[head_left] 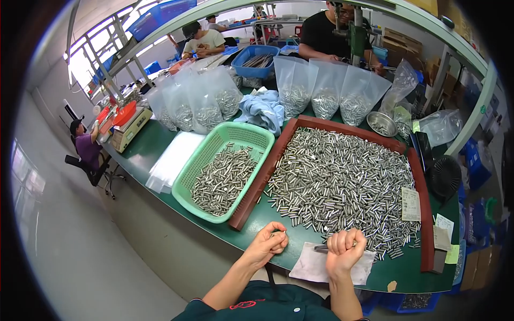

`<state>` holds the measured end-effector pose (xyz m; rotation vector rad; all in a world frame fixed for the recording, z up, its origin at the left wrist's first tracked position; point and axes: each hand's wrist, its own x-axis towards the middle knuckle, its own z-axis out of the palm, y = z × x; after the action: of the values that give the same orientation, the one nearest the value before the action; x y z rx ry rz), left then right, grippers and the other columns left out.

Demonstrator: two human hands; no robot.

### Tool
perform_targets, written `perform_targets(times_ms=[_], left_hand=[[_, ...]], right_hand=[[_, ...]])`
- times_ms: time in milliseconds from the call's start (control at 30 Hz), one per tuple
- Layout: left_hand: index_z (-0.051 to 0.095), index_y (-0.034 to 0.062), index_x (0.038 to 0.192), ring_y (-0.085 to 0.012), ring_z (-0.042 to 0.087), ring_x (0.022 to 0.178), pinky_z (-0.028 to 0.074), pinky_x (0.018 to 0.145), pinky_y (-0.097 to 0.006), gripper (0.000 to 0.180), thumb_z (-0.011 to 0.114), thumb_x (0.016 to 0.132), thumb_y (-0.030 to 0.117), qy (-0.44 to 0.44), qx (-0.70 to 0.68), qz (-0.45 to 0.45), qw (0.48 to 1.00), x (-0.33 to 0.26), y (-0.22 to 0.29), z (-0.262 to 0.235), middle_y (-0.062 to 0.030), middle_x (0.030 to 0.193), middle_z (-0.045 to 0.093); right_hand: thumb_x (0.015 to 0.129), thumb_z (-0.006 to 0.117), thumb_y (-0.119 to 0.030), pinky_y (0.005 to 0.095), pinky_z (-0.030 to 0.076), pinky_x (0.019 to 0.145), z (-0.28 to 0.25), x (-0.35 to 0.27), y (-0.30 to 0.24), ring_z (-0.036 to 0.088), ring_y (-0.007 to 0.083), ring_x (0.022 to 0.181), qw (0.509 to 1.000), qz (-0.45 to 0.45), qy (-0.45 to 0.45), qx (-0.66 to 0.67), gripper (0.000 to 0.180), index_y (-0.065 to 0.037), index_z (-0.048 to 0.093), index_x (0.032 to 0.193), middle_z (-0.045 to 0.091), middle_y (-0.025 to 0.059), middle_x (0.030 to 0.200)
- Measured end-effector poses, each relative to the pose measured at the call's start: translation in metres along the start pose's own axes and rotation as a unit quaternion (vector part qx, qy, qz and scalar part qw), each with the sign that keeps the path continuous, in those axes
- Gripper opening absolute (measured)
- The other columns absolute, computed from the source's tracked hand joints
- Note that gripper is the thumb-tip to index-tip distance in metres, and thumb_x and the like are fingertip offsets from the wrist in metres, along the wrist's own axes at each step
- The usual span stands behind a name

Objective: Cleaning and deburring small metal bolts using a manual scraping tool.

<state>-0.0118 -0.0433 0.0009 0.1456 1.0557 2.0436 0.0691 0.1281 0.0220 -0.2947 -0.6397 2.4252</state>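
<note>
My left hand [266, 244] is closed in a pinch at the table's front edge, near the basket's lower corner. What its fingertips hold, if anything, is too small to tell. To its right, my right hand [345, 251] is curled into a fist around a dark slim tool [320, 247], whose end points left; its kind is hidden by the fingers. Beneath that hand lies a white cloth [306, 266]. Just beyond both hands spreads a wide heap of short metal pins [342, 182], bordered by a dark red frame [250, 198] on its left, far and right sides.
Left of the frame, a green basket [182, 188] holds more pins. Clear bags of pins [208, 115] line the back, with a blue cloth [262, 109] between them. A metal bowl [382, 124], a black fan [444, 176] and paper labels [411, 204] are rightward. Co-workers sit beyond.
</note>
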Motion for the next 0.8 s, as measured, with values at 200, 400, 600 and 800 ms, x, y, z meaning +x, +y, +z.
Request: perform_targets(times_ms=[200,400,600,800], left_hand=[[0.043,0.0092,0.097,-0.0046,0.028,0.050,0.022,0.045,-0.018,0.014,0.050,0.085,0.010,-0.001,0.001,-0.006,1.000,0.0002,-0.0001,-0.0051,-0.0044,0.068,0.047],[0.044,0.0098,0.095,-0.0046,0.029,0.051,0.023,0.046,-0.018,0.012,0.050,0.085,0.011,-0.021,-0.005,-0.001,1.000,-0.0003,0.0026,-0.0065,-0.0040,0.068,0.048],[0.044,0.0103,0.094,-0.0047,0.030,0.051,0.023,0.046,-0.018,0.012,0.050,0.085,0.011,-0.022,-0.002,-0.007,1.000,-0.0008,0.0026,-0.0082,-0.0035,0.066,0.047],[0.043,0.0104,0.094,-0.0052,0.030,0.051,0.023,0.047,-0.019,0.011,0.050,0.085,0.010,-0.038,0.014,-0.010,0.999,0.0004,0.0033,-0.0089,-0.0034,0.065,0.047]], right_hand=[[0.087,0.032,-0.028,0.0250,0.014,0.036,-0.0037,0.0018,0.0024,0.013,0.0091,0.035,1.000,0.016,-0.004,0.005,0.038,-0.013,0.026,0.052,0.020,-0.0026,0.040],[0.087,0.033,-0.027,0.0248,0.014,0.036,0.0029,0.0014,0.0021,0.014,0.0086,0.036,1.000,0.012,0.007,-0.009,0.038,-0.013,0.026,0.052,0.020,-0.0028,0.040],[0.086,0.032,-0.026,0.0255,0.015,0.036,0.0031,0.0018,0.0040,0.015,0.0090,0.035,1.000,0.022,0.012,-0.006,0.037,-0.013,0.026,0.051,0.021,-0.0025,0.039],[0.087,0.030,-0.026,0.0249,0.014,0.036,0.0003,0.0036,0.0021,0.013,0.0086,0.035,1.000,0.019,0.001,-0.014,0.037,-0.013,0.026,0.052,0.020,-0.0028,0.040]])
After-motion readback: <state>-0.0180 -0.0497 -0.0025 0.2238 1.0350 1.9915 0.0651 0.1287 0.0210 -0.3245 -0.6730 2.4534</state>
